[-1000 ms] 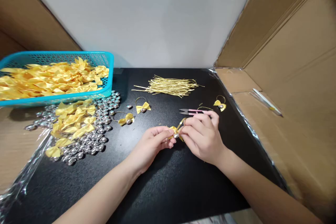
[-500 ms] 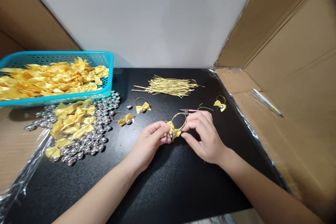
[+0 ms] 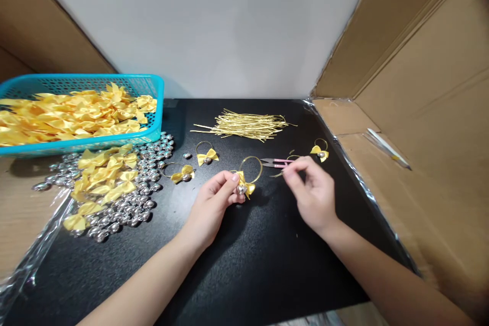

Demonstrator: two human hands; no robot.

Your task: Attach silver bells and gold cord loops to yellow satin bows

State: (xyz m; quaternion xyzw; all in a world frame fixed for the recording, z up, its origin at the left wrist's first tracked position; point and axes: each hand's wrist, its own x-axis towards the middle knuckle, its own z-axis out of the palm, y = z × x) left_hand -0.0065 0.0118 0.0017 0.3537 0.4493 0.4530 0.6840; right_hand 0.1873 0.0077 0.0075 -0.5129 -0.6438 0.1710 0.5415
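Note:
Between the thumb and fingers of my left hand (image 3: 214,204) is a yellow bow (image 3: 248,188) with a silver bell (image 3: 241,189) at its middle and a gold wire loop standing up from it. My right hand (image 3: 313,193) is apart from the bow, to its right, thumb and fingertips pinched on a short gold wire piece (image 3: 277,175). Just behind those fingertips lie pink-handled thread snips (image 3: 275,162), their handles partly hidden by my hand. Another thin gold strand (image 3: 293,157) rests beside the snips.
A blue basket (image 3: 162,107) of yellow bows stands at the left. Before it are loose bows (image 3: 107,178) among silver bells (image 3: 133,214). Gold wires (image 3: 248,125) lie in a bundle at the back. Looped bows lie left (image 3: 207,157) and right (image 3: 320,154). A white-handled tool (image 3: 387,147) rests on cardboard.
My right hand has come away from the bow to the right, holding the short gold wire piece. The bow in my left hand has shifted slightly left, and more of the snips shows.

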